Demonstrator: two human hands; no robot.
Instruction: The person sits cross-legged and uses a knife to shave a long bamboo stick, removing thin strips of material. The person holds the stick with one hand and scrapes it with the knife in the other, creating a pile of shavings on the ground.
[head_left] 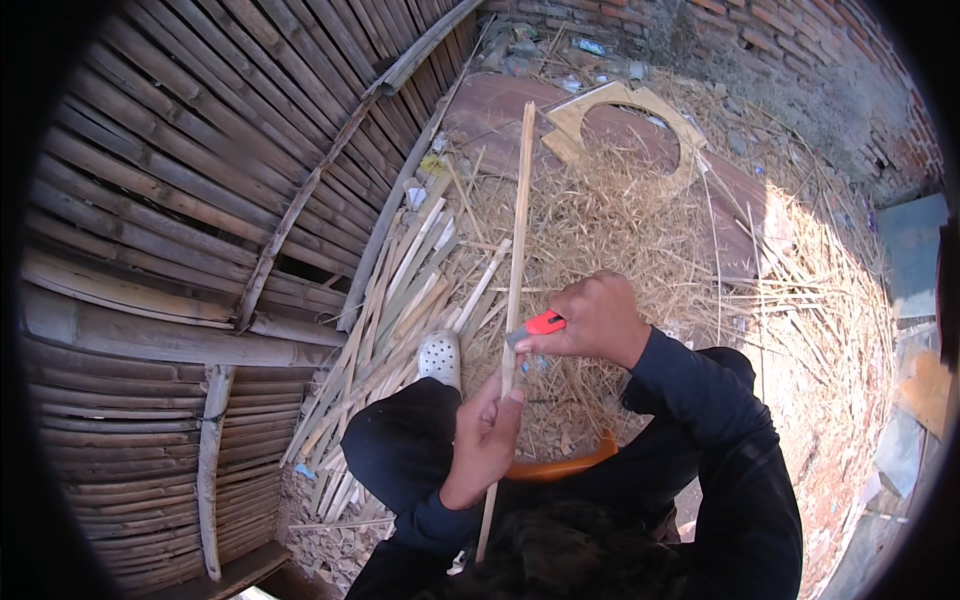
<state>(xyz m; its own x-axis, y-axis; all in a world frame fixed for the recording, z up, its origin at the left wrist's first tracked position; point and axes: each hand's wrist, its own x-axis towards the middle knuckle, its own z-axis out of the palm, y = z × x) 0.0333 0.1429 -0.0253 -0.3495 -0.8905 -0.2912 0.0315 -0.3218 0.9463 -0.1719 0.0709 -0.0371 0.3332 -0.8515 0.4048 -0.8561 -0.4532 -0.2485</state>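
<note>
A long, pale bamboo strip (521, 210) runs upright through the middle of the view, its lower end passing down beside my lap. My left hand (484, 432) is closed around its lower part. Just above, my right hand (592, 318) grips a red utility knife (546, 322). The knife's grey front end lies against the strip, a little above my left fingers. Its cutting edge is too small to make out. Curled shavings (620, 220) cover the ground beyond both hands.
Split bamboo strips (400, 290) lie piled at the left, beside my white perforated clog (439, 358). A bamboo slat wall (190, 180) stands further left. Ahead lies a board with a round cutout (680, 125), near a brick wall (780, 40). Something orange (565, 465) shows beneath me.
</note>
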